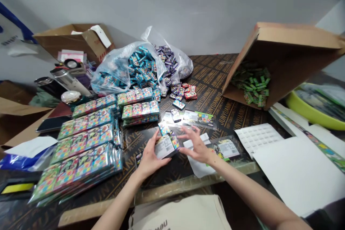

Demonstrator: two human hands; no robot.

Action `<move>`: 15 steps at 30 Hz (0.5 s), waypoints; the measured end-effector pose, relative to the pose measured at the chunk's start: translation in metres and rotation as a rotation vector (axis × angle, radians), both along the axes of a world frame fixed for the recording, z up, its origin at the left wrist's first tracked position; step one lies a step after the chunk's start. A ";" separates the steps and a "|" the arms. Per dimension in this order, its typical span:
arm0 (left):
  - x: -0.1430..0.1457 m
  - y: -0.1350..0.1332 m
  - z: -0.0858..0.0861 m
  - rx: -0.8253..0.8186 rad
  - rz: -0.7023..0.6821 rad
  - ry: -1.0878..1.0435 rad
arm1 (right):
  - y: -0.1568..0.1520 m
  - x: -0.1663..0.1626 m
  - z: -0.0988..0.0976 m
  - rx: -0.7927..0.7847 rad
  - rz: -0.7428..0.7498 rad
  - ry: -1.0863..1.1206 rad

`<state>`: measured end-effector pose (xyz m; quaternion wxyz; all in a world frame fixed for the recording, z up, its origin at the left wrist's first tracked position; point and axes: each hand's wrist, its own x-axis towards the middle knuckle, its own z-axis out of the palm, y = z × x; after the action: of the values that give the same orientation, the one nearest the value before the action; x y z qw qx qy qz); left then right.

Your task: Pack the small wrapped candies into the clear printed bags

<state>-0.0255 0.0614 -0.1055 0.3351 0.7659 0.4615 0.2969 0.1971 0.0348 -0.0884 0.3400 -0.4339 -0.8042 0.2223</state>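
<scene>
My left hand (150, 156) grips a clear packet (166, 144) with a white barcode label, holding it by its left edge just above the table. Small colourful boxes show inside it. My right hand (196, 145) is at the packet's right end, fingers spread and touching it. More flat packets (199, 118) lie just beyond the hands, and one with a white label (225, 148) rests to the right. A few loose small boxes (176, 114) lie between them.
Stacks of filled colourful packets (86, 143) cover the table's left. Clear bags of small blue and purple boxes (140, 66) sit behind. A tipped cardboard box (285, 57) with green boxes stands at right, beside white sheets (293, 169) and a yellow basin (309, 113).
</scene>
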 end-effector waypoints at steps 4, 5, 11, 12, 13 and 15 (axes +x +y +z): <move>0.004 0.002 -0.006 0.007 -0.011 0.067 | 0.027 0.005 -0.003 0.004 0.002 -0.081; 0.004 0.003 -0.009 0.011 -0.025 0.102 | 0.048 0.012 -0.003 0.039 -0.109 -0.086; -0.004 0.006 -0.050 0.074 -0.140 0.417 | 0.242 0.075 -0.001 -0.102 -0.748 -0.341; -0.007 0.008 -0.060 0.103 -0.150 0.452 | 0.271 0.082 -0.001 -0.174 -0.776 -0.383; -0.009 0.010 -0.070 0.140 -0.156 0.480 | 0.296 0.088 -0.001 -0.229 -0.787 -0.409; -0.012 0.013 -0.089 0.223 -0.111 0.516 | 0.332 0.092 -0.004 -0.276 -0.770 -0.428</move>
<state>-0.0372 0.0745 -0.1944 0.1360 0.8724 0.4533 0.1225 0.2892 0.3669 -0.0925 0.1633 -0.7784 -0.5994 0.0903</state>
